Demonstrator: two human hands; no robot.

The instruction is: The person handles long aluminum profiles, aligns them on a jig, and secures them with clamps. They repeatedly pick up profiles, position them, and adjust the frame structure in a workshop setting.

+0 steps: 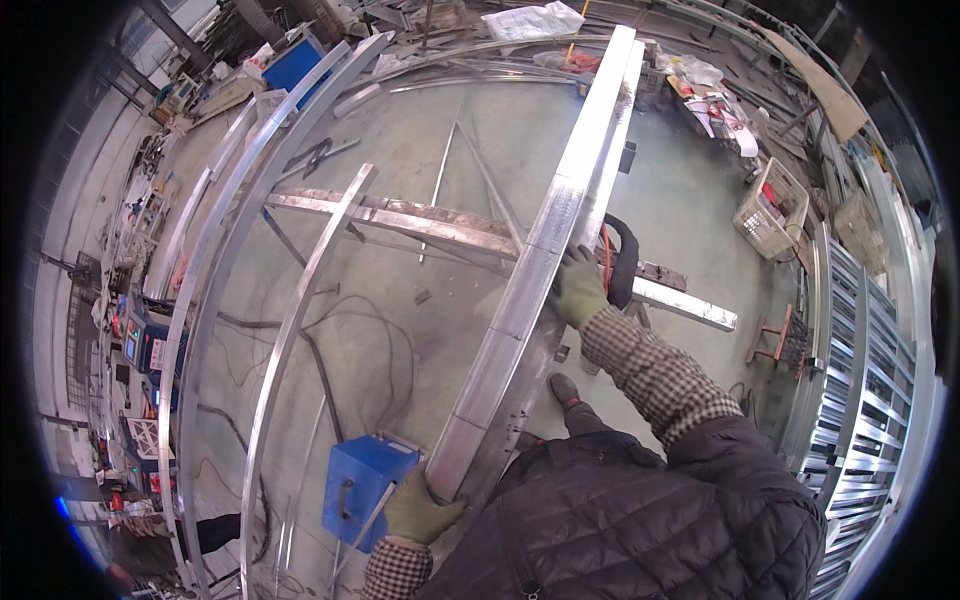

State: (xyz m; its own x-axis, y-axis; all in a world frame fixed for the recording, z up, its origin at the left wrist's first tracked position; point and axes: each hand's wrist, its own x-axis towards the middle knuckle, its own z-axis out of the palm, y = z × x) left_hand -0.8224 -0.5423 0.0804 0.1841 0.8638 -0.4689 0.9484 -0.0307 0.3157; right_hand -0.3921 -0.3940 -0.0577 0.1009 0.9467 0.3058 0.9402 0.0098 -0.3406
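1. Metal beam (540, 245), long and shiny, is being shown in the head view, running slantwise from the lower middle toward the upper right; its upper face is being crossed by thin dark lines.
2. A second metal bar (620, 110) is being seen close along the beam's right side.
3. The near end of the beam is being touched by the left hand (420, 508), which is being covered by a green glove; its fingers are being bent near the beam's end, though whether they are being clenched cannot be told.
4. Farther up, the beam's right side is being touched by the right hand (580, 288), also gloved in green; its fingers are being laid against the metal, and how firmly it is being gripped cannot be told.
5. Beneath the beam, a worn crossbar (440, 228) is being passed from left to right.
6. A thick black hose (625, 262) is being seen just beside the right hand.
7. Near the left hand, a blue box (365, 487) with a handle is being shown on the floor (385, 330).
8. To the left, a narrower metal bar (305, 265) is being seen apart from the beam, lying across the crossbar.
9. At the right, a plastic crate (772, 215) and a slatted metal frame (860, 385) are being shown, well apart from both hands.
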